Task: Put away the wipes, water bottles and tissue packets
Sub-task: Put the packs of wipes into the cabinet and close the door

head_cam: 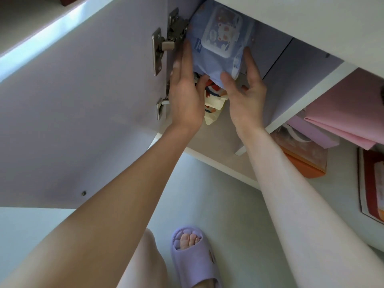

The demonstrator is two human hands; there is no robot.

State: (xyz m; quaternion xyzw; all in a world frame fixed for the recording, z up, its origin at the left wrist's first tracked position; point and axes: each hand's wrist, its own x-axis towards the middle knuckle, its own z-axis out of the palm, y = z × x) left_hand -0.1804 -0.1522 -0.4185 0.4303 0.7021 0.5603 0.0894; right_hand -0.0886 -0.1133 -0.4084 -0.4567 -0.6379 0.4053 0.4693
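Both hands clamp the wipes pack [218, 44], left hand [185, 96] on its left edge, right hand [245, 94] on its right, at the cabinet [307, 90] mouth above a tissue packet [212, 110]. Best bet: slide it in level, clear of the hinge [172, 32] at left.

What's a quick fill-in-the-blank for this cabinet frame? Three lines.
The left hand and right hand together hold a blue pack of ____.
The cabinet door stands ____.
The metal hinge sits to the ____ of the pack.
Missing: wipes; open; left.
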